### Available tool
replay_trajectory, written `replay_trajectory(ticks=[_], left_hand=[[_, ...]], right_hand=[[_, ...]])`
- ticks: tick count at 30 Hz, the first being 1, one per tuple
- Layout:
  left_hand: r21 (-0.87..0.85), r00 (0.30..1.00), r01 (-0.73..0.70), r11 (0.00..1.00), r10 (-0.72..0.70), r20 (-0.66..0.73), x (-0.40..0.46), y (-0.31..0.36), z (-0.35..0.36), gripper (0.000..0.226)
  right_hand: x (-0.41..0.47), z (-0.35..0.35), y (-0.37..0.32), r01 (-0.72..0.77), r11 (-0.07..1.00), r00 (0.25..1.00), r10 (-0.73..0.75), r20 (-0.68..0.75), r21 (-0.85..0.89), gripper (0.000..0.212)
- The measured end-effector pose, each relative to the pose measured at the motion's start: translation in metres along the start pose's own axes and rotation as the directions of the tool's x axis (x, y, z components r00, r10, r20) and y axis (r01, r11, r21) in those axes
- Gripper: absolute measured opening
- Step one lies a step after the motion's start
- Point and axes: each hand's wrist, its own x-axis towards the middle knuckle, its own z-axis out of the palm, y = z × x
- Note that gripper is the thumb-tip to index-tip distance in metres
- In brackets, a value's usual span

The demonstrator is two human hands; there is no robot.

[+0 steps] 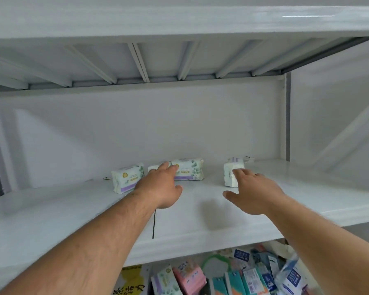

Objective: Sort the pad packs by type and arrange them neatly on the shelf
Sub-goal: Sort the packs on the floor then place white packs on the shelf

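Note:
Three pad packs stand on the white shelf near its back wall. Two carry a purple band and leaf print: one at the left, one in the middle. A plain white pack stands end-on at the right. My left hand reaches over the shelf with straight fingers touching the middle pack's left end. The fingertips of my right hand touch the front of the white pack, thumb spread wide. Neither hand grips anything.
Below the shelf's front edge lies a jumble of several mixed packs in pink, teal, blue and purple-leaf wrappers. Another shelf board hangs close overhead. A white side panel closes the right end. A small dark object lies left of the packs.

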Motion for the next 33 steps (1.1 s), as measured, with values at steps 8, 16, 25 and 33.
replay_trajectory(ticks=[8,16,25,33], left_hand=[[0.013,0.998,-0.061,0.998,0.061,0.032,0.1,-0.032,0.028,0.072],[-0.02,0.977,-0.195,0.981,0.196,0.088,0.216,-0.053,0.056,0.088],[0.007,0.926,-0.254,0.967,0.241,0.29,0.284,-0.043,0.087,0.091],[-0.179,0.893,-0.285,0.942,0.329,0.307,0.263,-0.037,0.075,0.067]], right_hand=[[0.068,0.025,-0.002,-0.203,0.973,0.976,0.21,-0.052,0.112,0.08],[0.15,0.054,-0.002,-0.442,0.852,0.873,0.48,-0.082,0.282,0.101],[0.188,0.077,0.018,-0.483,0.799,0.843,0.535,-0.059,0.358,0.081],[0.156,0.054,0.053,-0.395,0.722,0.906,0.408,0.113,0.567,0.068]])
